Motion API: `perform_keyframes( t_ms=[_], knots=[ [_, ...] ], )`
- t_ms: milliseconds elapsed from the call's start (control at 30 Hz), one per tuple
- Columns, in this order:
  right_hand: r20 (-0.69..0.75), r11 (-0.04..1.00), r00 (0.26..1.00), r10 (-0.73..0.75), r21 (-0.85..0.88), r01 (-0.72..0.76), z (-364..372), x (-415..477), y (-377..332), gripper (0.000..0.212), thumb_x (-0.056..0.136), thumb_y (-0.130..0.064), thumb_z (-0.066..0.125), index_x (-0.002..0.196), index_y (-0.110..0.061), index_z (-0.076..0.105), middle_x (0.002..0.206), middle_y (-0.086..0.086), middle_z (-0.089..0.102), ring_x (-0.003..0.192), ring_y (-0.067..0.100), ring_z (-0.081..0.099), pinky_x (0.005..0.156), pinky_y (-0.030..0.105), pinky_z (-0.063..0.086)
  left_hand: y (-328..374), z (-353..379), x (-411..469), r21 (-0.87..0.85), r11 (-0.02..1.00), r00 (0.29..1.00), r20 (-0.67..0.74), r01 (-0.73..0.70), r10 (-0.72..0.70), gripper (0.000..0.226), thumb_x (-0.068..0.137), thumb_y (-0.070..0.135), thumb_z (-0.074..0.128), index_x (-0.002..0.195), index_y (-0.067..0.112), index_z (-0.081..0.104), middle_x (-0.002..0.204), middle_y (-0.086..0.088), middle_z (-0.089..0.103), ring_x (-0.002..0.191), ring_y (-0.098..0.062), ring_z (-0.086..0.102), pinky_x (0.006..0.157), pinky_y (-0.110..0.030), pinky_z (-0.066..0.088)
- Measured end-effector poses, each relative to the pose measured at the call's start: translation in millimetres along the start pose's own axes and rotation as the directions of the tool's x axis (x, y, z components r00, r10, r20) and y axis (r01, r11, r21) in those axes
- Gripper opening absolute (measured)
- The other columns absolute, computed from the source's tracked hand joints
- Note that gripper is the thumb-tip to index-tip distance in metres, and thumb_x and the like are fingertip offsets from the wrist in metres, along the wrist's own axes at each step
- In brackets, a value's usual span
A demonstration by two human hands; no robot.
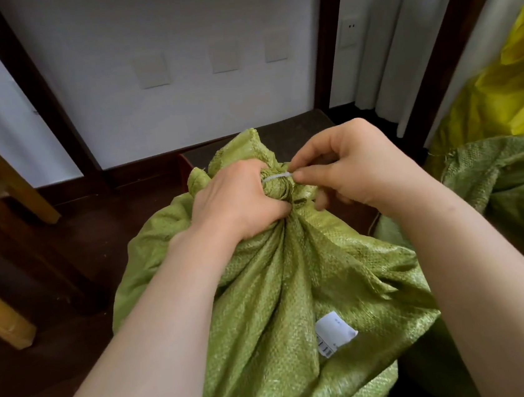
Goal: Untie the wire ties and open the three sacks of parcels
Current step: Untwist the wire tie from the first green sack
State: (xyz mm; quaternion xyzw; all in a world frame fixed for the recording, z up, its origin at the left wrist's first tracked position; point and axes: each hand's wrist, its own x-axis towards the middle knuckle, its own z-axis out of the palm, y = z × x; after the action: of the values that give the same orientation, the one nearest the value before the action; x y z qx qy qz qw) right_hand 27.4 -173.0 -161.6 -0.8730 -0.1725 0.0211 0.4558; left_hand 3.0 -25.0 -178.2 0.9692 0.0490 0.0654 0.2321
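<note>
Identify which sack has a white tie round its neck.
The middle green sack with the white label; no tie shows on the right green sack or yellow sack.

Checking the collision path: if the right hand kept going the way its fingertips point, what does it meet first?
The right hand pinches the white tie, so it would first press into the bunched neck of the green woven sack, then probably the left hand gripping it. Depth is unclear.

Wooden leg point(3, 322) left; wall socket point(350, 26), white curtain point(399, 35) right.
</note>
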Motion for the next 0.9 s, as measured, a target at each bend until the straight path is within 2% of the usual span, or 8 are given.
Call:
perform_keyframes(
  t_ms=[133, 200, 267, 333, 400, 500, 667, 900],
  knots=[
    [0.052, 0.988, 0.999, 0.001, 0.153, -0.009, 4, -2, 2, 0.003, 0.081, 0.0, 0.068, 0.083, 0.0, 0.068, 0.062, 0.01, 0.063, 0.048, 0.009, 0.058, 0.045, 0.02, 0.052, -1, 2, 0, 0.054, 0.998, 0.999, -0.007, -0.04, 0.04, 0.046, 0.071, 0.051, 0.071, 0.109, 0.034, 0.054, 0.104, 0.01, 0.061, 0.102, -0.02, 0.057, 0.074, -0.031, 0.041],
    [0.022, 0.991, 1.0, -0.009, 0.132, 0.006, 5, -2, 3, 0.007, 0.076, -0.005, 0.074, 0.079, -0.002, 0.069, 0.06, 0.007, 0.061, 0.045, 0.008, 0.054, 0.044, 0.018, 0.049, 0, 0, 2, 0.15, 0.984, 0.994, 0.066, -0.098, 0.089, 0.064, 0.068, 0.056, 0.07, 0.124, 0.039, 0.044, 0.123, 0.007, 0.054, 0.12, -0.02, 0.046, 0.087, -0.036, 0.037],
    [-0.027, 0.995, 0.999, -0.026, 0.1, 0.029, 6, -3, 4, 0.008, 0.075, -0.011, 0.076, 0.076, -0.006, 0.071, 0.057, 0.005, 0.06, 0.044, 0.008, 0.05, 0.042, 0.017, 0.045, 4, -8, 4, 0.207, 0.962, 0.982, 0.092, -0.18, 0.164, 0.083, 0.065, 0.056, 0.068, 0.138, 0.041, 0.033, 0.151, 0.0, 0.024, 0.142, -0.02, 0.012, 0.112, -0.047, 0.014],
    [-0.067, 0.994, 0.997, -0.039, 0.096, 0.046, 5, -2, 4, 0.006, 0.075, -0.013, 0.076, 0.072, -0.011, 0.071, 0.057, 0.004, 0.06, 0.047, 0.009, 0.049, 0.043, 0.016, 0.043, 9, -18, 4, 0.062, 0.955, 0.957, 0.031, -0.289, 0.287, 0.084, 0.063, 0.045, 0.059, 0.142, 0.041, 0.032, 0.158, 0.003, -0.002, 0.144, -0.017, -0.014, 0.116, -0.048, -0.011],
    [-0.077, 0.99, 0.996, -0.035, 0.13, 0.045, 4, 0, 6, 0.008, 0.075, -0.011, 0.076, 0.07, -0.012, 0.07, 0.057, 0.006, 0.06, 0.047, 0.009, 0.051, 0.045, 0.015, 0.044, 10, -23, 5, -0.127, 0.903, 0.911, -0.019, -0.411, 0.412, 0.071, 0.063, 0.031, 0.057, 0.134, 0.038, 0.047, 0.154, 0.003, 0.025, 0.145, -0.015, 0.013, 0.119, -0.046, 0.004],
    [-0.043, 0.982, 0.999, -0.004, 0.189, 0.012, 4, 2, 12, 0.007, 0.077, -0.007, 0.074, 0.072, -0.008, 0.069, 0.057, 0.006, 0.061, 0.045, 0.007, 0.055, 0.048, 0.016, 0.048, 5, -14, 4, -0.223, 0.907, 0.934, -0.071, -0.358, 0.351, 0.045, 0.07, 0.025, 0.076, 0.113, 0.031, 0.067, 0.115, 0.012, 0.066, 0.113, -0.004, 0.057, 0.103, -0.034, 0.042],
    [-0.003, 0.985, 1.0, -0.006, 0.171, 0.006, 5, 3, 17, 0.005, 0.084, -0.004, 0.066, 0.08, -0.006, 0.07, 0.063, 0.009, 0.063, 0.049, 0.007, 0.059, 0.055, 0.02, 0.051, -7, -8, 5, -0.344, 0.899, 0.962, -0.126, -0.272, 0.243, 0.014, 0.068, 0.027, 0.08, 0.078, 0.032, 0.072, 0.092, 0.015, 0.069, 0.098, -0.001, 0.063, 0.097, -0.029, 0.047],
    [-0.071, 1.0, 0.997, -0.027, -0.008, 0.027, 16, 8, 21, 0.02, 0.086, -0.013, 0.065, 0.07, -0.025, 0.064, 0.072, 0.016, 0.07, 0.06, 0.023, 0.066, 0.068, 0.044, 0.056, 1, 6, 5, -0.109, 0.966, 0.957, -0.203, -0.233, 0.207, 0.01, 0.08, 0.027, 0.071, 0.089, 0.023, 0.073, 0.099, 0.006, 0.07, 0.098, -0.014, 0.062, 0.088, -0.031, 0.049]
  ],
)
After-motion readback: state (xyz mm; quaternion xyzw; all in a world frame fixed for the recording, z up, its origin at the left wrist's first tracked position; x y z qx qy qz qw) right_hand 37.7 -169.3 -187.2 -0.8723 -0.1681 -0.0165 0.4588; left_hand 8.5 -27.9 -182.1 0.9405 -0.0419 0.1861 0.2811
